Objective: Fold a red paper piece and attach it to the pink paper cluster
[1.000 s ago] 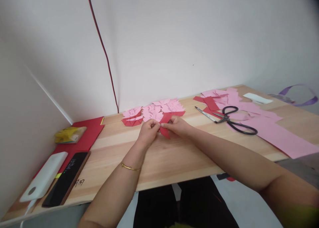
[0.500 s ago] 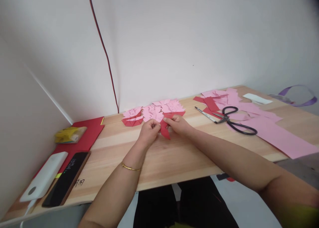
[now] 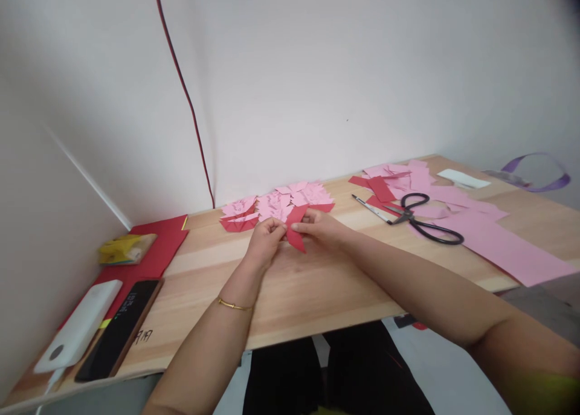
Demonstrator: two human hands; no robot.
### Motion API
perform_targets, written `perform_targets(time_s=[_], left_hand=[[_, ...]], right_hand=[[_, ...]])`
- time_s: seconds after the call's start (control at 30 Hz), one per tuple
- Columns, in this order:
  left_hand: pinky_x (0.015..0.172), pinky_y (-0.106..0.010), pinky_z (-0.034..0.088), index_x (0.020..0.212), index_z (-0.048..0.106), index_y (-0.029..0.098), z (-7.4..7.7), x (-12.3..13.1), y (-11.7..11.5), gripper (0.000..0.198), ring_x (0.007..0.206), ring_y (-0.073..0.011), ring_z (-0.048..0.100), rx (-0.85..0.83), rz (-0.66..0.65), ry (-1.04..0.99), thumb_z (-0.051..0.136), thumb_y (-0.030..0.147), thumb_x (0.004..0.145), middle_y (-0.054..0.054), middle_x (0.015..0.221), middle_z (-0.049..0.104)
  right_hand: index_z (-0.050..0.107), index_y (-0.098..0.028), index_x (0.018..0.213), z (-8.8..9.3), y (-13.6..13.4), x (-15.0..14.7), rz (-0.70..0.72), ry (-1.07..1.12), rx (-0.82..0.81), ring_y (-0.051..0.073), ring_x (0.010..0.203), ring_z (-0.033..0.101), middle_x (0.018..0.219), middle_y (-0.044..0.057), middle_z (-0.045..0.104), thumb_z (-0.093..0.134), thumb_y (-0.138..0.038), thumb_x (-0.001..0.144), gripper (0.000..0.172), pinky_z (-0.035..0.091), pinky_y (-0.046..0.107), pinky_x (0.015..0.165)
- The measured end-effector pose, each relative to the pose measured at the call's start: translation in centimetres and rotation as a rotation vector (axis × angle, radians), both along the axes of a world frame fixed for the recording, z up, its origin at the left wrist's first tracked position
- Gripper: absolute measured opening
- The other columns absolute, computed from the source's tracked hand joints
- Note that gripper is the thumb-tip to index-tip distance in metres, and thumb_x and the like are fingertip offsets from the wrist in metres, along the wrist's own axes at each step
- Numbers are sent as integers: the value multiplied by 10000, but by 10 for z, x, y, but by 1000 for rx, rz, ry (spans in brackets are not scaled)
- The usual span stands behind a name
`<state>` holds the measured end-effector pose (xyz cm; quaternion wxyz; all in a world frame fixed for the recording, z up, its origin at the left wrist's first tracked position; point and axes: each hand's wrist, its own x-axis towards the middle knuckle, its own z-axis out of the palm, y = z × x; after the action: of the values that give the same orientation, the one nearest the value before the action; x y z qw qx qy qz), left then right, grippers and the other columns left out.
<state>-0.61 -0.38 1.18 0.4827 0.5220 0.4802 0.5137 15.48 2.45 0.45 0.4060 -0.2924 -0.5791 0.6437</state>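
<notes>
Both hands meet at the middle of a wooden table and pinch a folded piece of red paper. My left hand, with a gold bracelet on its wrist, grips the paper's left edge with closed fingers. My right hand holds the paper's right side, fingers pressed together on it. Just behind the hands lies a pile of folded pink and red paper shapes along the wall.
Black scissors and a pen lie to the right on pink paper sheets. At the left edge are red sheets, a yellow packet, a white power bank and a black phone. A red cable runs down the wall.
The hands have shifted the red paper slightly, turning its upper flap up between the fingers. The view has drifted a little; nothing else on the table moved.
</notes>
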Motion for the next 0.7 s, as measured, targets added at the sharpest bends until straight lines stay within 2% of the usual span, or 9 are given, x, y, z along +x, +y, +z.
perform_targets(time_s=[0.1,0.23,0.33,0.53,0.7], left_hand=[[555,-214,368,632,559,149,-2,-2,0,119,541,-82,479,28,-37,37,623,247,655,20,564,543],[529,-209,343,636,555,149,-5,-5,1,116,526,-77,464,25,-63,67,614,246,662,20,566,543],[515,-206,330,627,552,149,-4,-6,3,100,511,-74,456,14,-51,69,613,226,648,27,552,536],[504,-211,336,581,525,149,2,-4,2,96,480,-74,451,-102,-27,-95,612,186,596,32,510,522],[479,-206,328,570,530,144,2,-6,2,93,447,-64,422,-149,-47,-186,612,178,597,38,479,498]], right_hand=[[596,-149,860,2,-5,-3,-21,16,-33,146,763,615,817,37,652,734,-354,633,335,492,297,743],[593,-166,823,2,-4,-5,-33,46,-26,100,658,581,708,-19,618,707,-295,651,244,475,257,682],[589,-172,815,1,-1,-5,-40,24,19,95,669,574,715,-25,602,695,-256,650,214,467,247,677],[614,-165,778,3,1,-2,-71,-92,251,110,752,566,792,-3,593,692,-238,652,166,450,253,731],[607,-162,790,6,-2,0,-11,-89,265,109,738,566,800,6,599,687,-275,682,175,453,257,729]])
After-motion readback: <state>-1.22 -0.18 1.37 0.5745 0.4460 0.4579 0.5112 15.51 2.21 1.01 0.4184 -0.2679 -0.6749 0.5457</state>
